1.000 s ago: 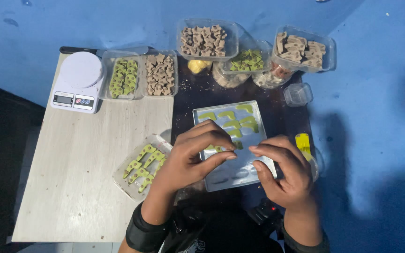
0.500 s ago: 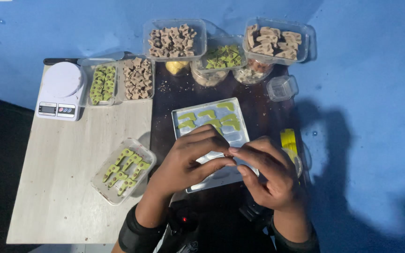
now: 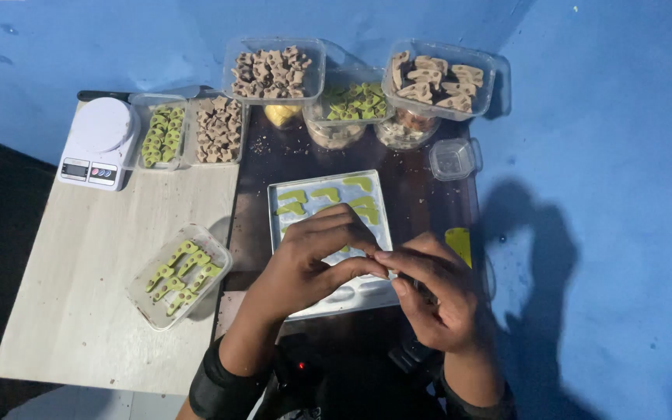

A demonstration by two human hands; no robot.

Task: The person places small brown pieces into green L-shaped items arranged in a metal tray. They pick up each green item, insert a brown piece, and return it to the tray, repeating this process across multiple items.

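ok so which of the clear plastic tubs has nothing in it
The small square clear plastic tub at the dark board's right edge, beside the jars. It looks empty; the other tubs hold green or brown shaped pieces.

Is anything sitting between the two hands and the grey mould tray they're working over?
Nothing visible does. The left hand and right hand both rest directly over the grey mould tray, fingertips meeting above its lower half. Only the green pieces lie in its upper cavities, beyond the fingers. What the fingertips pinch is hidden.
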